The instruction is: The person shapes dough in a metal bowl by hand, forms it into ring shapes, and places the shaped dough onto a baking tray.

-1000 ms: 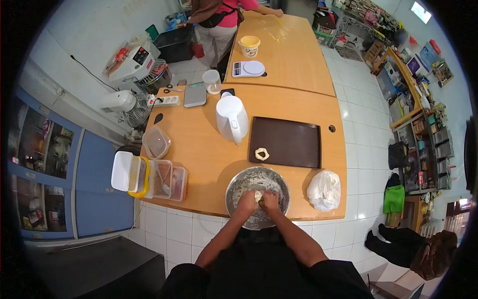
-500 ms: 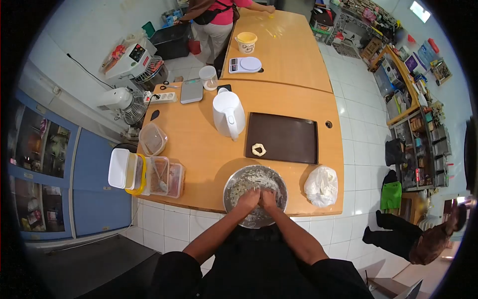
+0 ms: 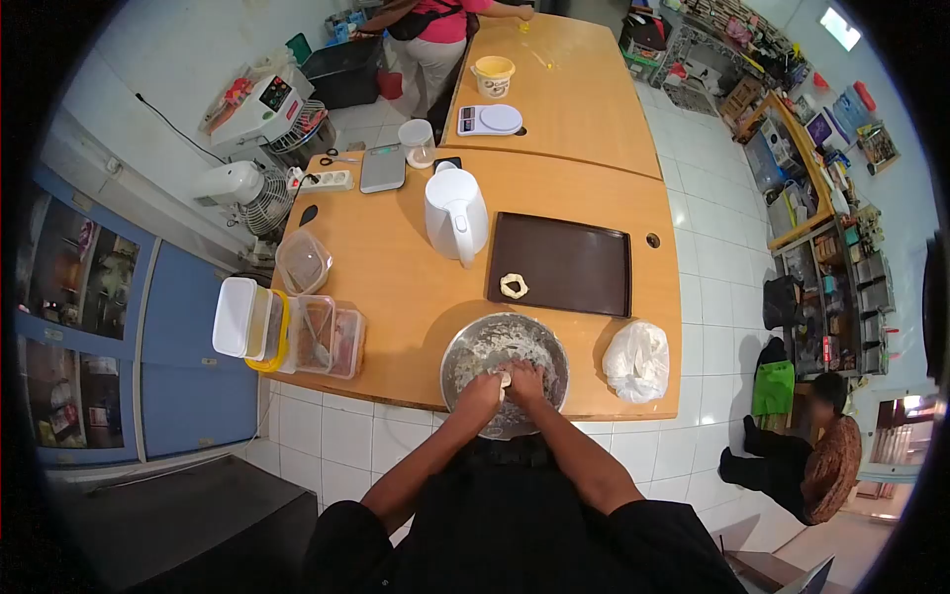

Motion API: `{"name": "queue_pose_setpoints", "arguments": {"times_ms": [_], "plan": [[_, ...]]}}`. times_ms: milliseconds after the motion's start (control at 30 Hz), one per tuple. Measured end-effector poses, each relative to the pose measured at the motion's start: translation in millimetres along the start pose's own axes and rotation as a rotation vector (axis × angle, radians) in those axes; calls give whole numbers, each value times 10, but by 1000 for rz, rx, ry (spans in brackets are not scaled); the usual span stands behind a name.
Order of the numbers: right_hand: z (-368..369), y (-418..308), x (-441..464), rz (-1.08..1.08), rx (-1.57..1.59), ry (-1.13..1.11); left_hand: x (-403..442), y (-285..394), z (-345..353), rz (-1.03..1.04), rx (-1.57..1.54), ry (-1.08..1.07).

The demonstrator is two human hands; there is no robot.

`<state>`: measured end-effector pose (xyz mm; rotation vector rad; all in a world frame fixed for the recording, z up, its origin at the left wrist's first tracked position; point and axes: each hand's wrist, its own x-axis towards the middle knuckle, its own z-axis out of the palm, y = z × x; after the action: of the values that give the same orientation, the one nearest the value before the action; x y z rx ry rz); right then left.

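A metal mixing bowl (image 3: 557,346) stands at the table's near edge, its inside smeared with pale, floury dough. Over its near half, my left hand (image 3: 481,393) and my right hand (image 3: 523,382) are closed together around a small lump of dough (image 3: 505,380). A bit of the lump shows between the fingers; the rest is hidden. Beyond the bowl lies a dark baking tray (image 3: 574,259), with one ring of dough (image 3: 514,286) at its near left corner.
A white kettle (image 3: 455,213) stands left of the tray, a white plastic bag (image 3: 636,362) right of the bowl. Plastic containers (image 3: 332,342) crowd the left edge. Farther back are a scale (image 3: 490,120) and a tub (image 3: 493,77). One person (image 3: 435,40) stands behind; another (image 3: 831,465) is at right.
The dough lump now shows between my hands, which have shifted slightly left. The person at right has changed posture, and the far person's hand has moved a little left.
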<state>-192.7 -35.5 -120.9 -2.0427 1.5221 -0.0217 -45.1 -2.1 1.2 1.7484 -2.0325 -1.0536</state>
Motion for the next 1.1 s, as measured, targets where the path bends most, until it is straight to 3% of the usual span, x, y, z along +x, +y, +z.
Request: {"name": "queue_pose_setpoints", "arguments": {"times_ms": [100,200,300,500,633,800,900,1033,1100], "plan": [[-125,-82,-50,23,15,-28,-20,94,-21,-138,52,100],[-44,-18,-44,2,25,15,137,-156,132,-134,-19,190],[263,177,19,-9,-78,104,401,-512,532,-308,-283,161],[-166,-64,-127,-18,-114,19,379,-665,664,-140,-328,241],[-24,-70,-65,1,-219,86,371,-364,333,-181,-296,133],[81,9,-50,36,-36,71,230,-103,148,-247,-298,75],[-32,115,-17,-23,99,-21,242,-338,333,-193,-414,244],[-280,46,-197,-42,317,-117,347,-443,334,-148,-287,301],[-326,52,-231,-73,310,-39,460,-367,251,-110,-358,198]]}}
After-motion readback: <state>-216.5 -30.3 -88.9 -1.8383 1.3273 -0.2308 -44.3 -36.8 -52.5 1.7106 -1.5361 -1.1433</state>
